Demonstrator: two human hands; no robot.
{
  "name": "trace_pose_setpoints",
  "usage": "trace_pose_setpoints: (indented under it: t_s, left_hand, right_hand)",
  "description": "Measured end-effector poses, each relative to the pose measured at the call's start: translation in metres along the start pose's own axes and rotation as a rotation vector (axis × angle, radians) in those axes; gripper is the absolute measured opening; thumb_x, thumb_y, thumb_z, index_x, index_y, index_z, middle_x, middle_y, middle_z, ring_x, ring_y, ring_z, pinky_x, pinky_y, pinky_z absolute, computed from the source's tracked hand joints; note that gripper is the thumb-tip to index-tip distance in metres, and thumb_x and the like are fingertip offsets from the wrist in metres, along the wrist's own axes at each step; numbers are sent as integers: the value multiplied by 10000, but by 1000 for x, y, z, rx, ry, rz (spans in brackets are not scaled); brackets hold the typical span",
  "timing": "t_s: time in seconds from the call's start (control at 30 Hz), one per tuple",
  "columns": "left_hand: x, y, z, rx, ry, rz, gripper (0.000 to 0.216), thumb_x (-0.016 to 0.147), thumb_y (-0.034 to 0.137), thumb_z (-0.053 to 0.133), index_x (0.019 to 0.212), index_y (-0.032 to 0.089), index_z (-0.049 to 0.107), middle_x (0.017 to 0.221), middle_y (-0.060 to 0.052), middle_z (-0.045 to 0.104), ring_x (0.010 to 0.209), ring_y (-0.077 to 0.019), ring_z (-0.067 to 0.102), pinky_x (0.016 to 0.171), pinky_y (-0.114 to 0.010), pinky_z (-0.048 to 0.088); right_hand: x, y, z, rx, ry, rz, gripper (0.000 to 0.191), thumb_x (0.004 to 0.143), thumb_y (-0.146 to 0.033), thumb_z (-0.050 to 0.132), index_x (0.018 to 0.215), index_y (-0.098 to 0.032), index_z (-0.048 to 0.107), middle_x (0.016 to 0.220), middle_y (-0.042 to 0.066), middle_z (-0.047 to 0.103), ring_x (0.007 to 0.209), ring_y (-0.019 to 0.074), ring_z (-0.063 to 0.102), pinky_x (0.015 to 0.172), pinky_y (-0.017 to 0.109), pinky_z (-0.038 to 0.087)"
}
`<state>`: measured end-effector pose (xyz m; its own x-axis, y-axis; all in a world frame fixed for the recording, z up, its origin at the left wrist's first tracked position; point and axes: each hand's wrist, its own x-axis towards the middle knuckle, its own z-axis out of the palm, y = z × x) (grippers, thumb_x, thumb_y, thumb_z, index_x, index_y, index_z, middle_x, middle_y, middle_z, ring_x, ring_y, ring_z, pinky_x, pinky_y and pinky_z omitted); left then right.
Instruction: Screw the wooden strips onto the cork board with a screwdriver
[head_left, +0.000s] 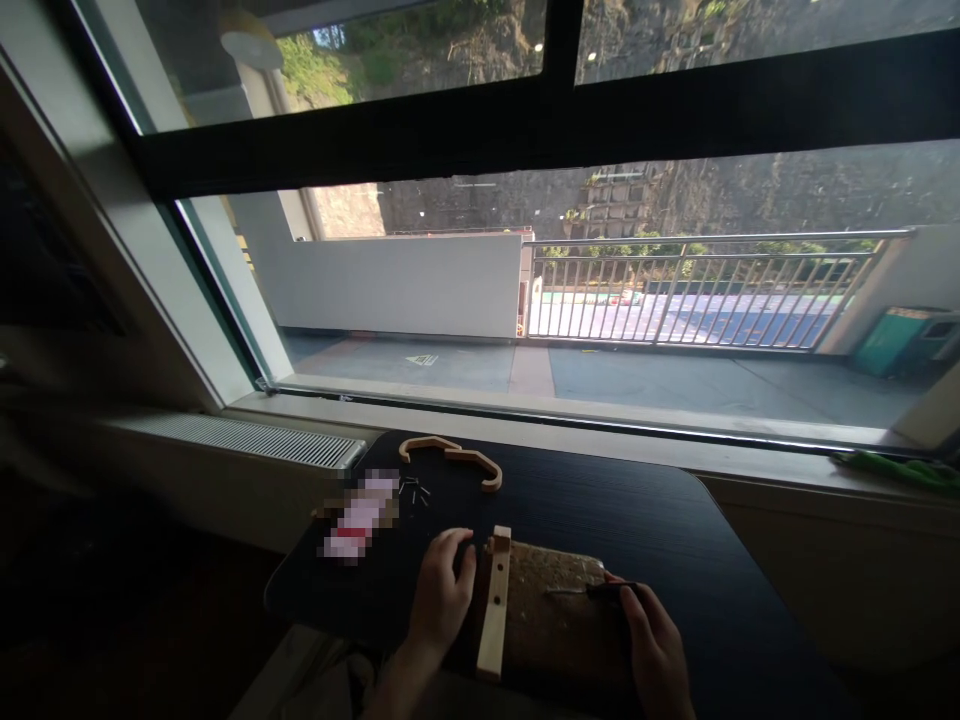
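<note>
The drilled wooden bar (pixel 492 630) lies between the two hands, along the left side of a worn board (pixel 559 575) on the dark desk (pixel 637 510). Its long axis runs away from the person, the far end leaning slightly right. The left hand (pixel 442 585) is nearer, just left of the bar's far half, thumb and fingers loosely curled and parted, with nothing visible in their grasp. The right hand (pixel 651 640), at the board's right side, has its fingers closed around a dark-handled screwdriver (pixel 604 591); the shaft points left, crosswise to the bar, its tip apart from it. Beyond the board, room for moving extends to the desk's slanting right edge; at far left, small screws (pixel 416 492) and two curved wooden hooks (pixel 480 462) take up the surface.
</note>
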<state>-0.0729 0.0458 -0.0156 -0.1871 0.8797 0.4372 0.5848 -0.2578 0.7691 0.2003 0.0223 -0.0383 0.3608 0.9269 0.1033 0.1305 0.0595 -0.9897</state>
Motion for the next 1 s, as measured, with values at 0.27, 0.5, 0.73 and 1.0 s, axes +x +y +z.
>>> trace_pose_setpoints:
  t_s: [0.27,0.5,0.73,1.0]
  left_hand:
    - [34,-6,-13,96,91,53,224,884,293,493,958,181,673,972,-108,727,950,-254,693,887,-430,568]
    - [76,-5,-3,241,59,117,179,867,214,522,954,175,673,937,-98,726,929,-254,698,863,-413,566]
    - [91,-20,-25,487,31,137,199,860,139,528,983,167,682,964,-97,726,943,-277,683,851,-421,546]
    - [107,-34,-66,713,-45,86,290,868,111,459,997,184,708,1044,-104,735,1010,-282,658,882,-392,500]
  right_hand:
    - [-1,-3,-2,-41,3,-25,607,707,-778,587,805,-199,741,935,116,772,908,318,708,764,344,570]
    - [0,3,-3,-59,-10,-43,555,761,-726,579,847,-204,748,978,107,771,916,301,712,758,320,577]
    - [-1,3,-3,-49,-12,-43,553,772,-718,578,859,-202,757,964,109,773,922,302,713,725,305,585]
    - [-1,-3,-1,-53,-1,-32,596,738,-760,579,849,-208,774,962,114,775,917,313,716,772,336,588]
